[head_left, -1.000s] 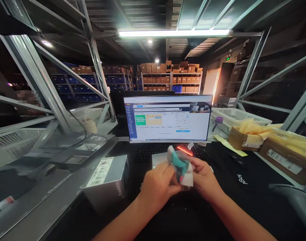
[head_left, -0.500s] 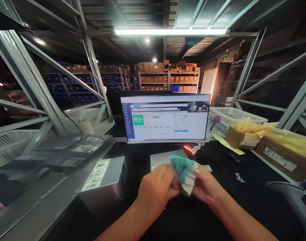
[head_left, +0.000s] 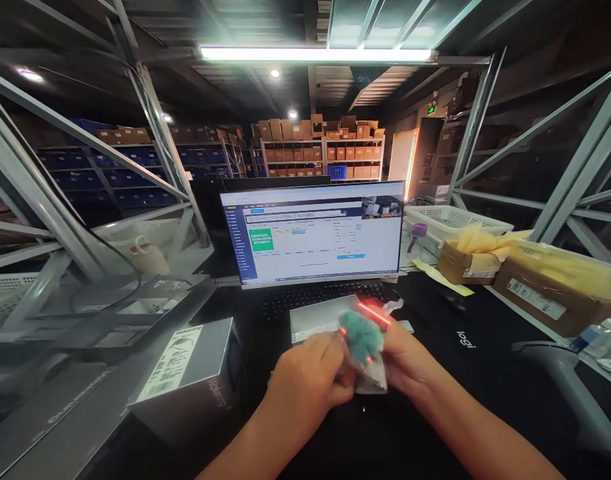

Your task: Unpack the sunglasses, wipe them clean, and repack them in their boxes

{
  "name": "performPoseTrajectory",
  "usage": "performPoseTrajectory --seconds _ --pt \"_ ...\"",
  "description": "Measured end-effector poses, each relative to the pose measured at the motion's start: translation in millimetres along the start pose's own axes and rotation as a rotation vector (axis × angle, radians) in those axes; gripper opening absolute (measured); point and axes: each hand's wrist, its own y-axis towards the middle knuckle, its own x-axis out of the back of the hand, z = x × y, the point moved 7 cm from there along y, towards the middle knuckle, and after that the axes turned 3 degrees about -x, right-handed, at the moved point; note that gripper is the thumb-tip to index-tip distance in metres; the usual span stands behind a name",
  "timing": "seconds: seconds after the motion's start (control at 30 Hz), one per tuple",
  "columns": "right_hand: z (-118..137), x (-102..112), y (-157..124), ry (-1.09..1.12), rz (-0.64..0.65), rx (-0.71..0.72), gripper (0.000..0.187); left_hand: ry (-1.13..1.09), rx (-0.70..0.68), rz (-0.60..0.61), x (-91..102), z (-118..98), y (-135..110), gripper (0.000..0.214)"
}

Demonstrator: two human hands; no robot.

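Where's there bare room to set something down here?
Bare black mat lies between the right forearm and the grey pistol-shaped device, and between the forearms. It's crowded at back right with brown cardboard boxes, and centrally, where left hand and right hand grip a teal and white cloth before the black keyboard.

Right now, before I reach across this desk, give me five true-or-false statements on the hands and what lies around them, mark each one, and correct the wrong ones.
1. The left hand and the right hand both hold the teal and whitish cloth. True.
2. The grey labelled box stands to the right of the keyboard. False: the grey labelled box is to the left of the keyboard.
3. The monitor is dark. False: the monitor is lit and shows a page.
4. Yellow material sticks out of a cardboard box on the right. True.
5. The right hand grips the grey handheld device. False: neither hand holds the grey handheld device.
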Motion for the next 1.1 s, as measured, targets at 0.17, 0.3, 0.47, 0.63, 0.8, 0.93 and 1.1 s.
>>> performPoseTrajectory --seconds 0.17,0.3,0.47,0.63,0.8,0.93,1.1 --pt "1 11 1 0.212 -0.089 0.044 0.032 0.059 -0.006 -0.055 8.1 -6 1 0.021" --pt "2 3 -4 0.177 -0.052 0.105 0.04 0.103 0.044 -0.052 9.5 -2 1 0.02" --pt "2 -11 -13 0.0 0.088 0.115 0.058 0.13 0.077 -0.049 11.7 2 -1 0.025" --pt "3 -14 -14 -0.271 0.128 0.195 0.058 0.162 0.108 -0.015 12.1 4 -3 0.029" --pt "-7 -7 -7 -0.349 0.012 0.23 0.051 0.226 0.157 0.013 7.6 5 -5 0.027" --pt "-7 -2 -4 -0.073 -0.039 0.169 0.056 0.286 0.141 -0.003 5.4 -1 -4 0.021" --pt "6 -4 -7 0.151 -0.025 0.132 0.046 0.328 0.079 -0.063 5.3 -12 1 0.016"
